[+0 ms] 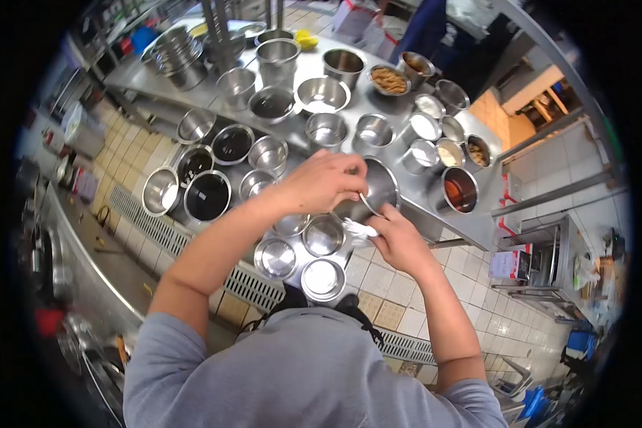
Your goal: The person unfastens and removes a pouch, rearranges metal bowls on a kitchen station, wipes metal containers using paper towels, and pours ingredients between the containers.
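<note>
A deep stainless steel pot is tilted between my two hands at the edge of the metal table. My left hand is closed, its fingers pinching the pot's near rim. Lower down on the right, my right hand grips the same pot with the thumb at its rim. A white cloth is bunched under that hand, against the pot's outside. Below stand several steel pots, among them one steel pot and another steel pot. My left forearm partly covers a small pot.
On the metal table stand many steel pots, including a pot of reddish liquid and a bowl of brown food pieces. Dark-filled pots sit at left. A floor drain grate crosses the tiles. A person in dark clothing stands behind.
</note>
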Motion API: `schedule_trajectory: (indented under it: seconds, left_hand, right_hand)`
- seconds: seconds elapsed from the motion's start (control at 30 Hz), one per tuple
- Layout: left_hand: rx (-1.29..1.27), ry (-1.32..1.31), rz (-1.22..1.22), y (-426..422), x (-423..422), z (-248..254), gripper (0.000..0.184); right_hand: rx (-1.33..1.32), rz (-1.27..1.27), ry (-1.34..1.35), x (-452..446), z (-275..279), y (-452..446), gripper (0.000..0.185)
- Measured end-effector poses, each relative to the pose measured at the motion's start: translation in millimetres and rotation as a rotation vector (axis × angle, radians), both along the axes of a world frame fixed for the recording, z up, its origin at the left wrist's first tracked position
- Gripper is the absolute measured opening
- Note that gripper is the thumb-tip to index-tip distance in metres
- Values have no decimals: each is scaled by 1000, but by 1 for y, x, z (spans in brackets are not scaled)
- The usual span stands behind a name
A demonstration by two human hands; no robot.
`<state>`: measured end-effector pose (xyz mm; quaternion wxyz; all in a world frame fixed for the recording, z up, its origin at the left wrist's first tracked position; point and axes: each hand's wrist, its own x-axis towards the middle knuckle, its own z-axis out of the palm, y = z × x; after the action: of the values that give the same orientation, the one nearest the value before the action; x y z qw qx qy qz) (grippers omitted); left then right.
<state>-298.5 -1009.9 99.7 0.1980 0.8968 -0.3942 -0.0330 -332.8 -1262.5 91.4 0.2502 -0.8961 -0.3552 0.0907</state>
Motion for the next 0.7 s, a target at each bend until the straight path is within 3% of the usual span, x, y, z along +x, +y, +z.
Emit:
schedule_trajectory:
  seconds: [0.07, 0.1, 0.13, 0.17, 0.2, 0.3, 0.4, 0.43, 0.47, 0.5, 0.53, 0.57, 0.63, 0.7]
  left_hand:
    - [-779, -195, 383, -34, 0, -35, 58]
    - [-888, 138, 425, -53, 1, -63, 91]
    - [-1200, 898, 424, -80, -9, -71, 91]
    - [-1337, 1318, 326, -104, -23, -64, 89]
    - [-1432, 1525, 160, -131, -23, -80, 86]
    - [-1175, 1338, 180, -191, -36, -51, 82]
    - [-648, 628, 86, -255, -29, -114, 93]
    - [-639, 638, 74, -267, -32, -132, 93]
    - [-206, 475, 127, -274, -33, -152, 98]
    - [216, 290, 172, -280, -33, -175, 103]
    - [143, 468, 118, -287, -34, -220, 101]
    - [57, 635, 60, -301, -41, -252, 99]
    - [-383, 1410, 321, -333, -98, -197, 94]
    - [-577, 2076, 26, -359, -132, -177, 90]
  right_hand:
    - [96, -68, -71, -12, 9, -32, 17]
    - [239, -161, -44, -22, 17, -48, 17]
    - [386, -242, -9, -33, 19, -64, 18]
    - [407, -296, -5, -42, 8, -83, 20]
    - [427, -351, 3, -52, -10, -99, 21]
    - [518, -509, 41, -99, -50, -137, 21]
    - [643, -672, 179, -155, -75, -191, 17]
    - [760, -789, 223, -179, -80, -214, 17]
    - [882, -904, 264, -204, -85, -238, 18]
    - [753, -1071, 289, -230, -92, -271, 20]
    - [615, -1229, 305, -256, -101, -305, 23]
    - [771, -1340, 321, -281, -113, -335, 25]
    - [1194, -1473, 209, -302, -110, -372, 28]
    - [1356, -1451, -94, -290, -50, -339, 25]
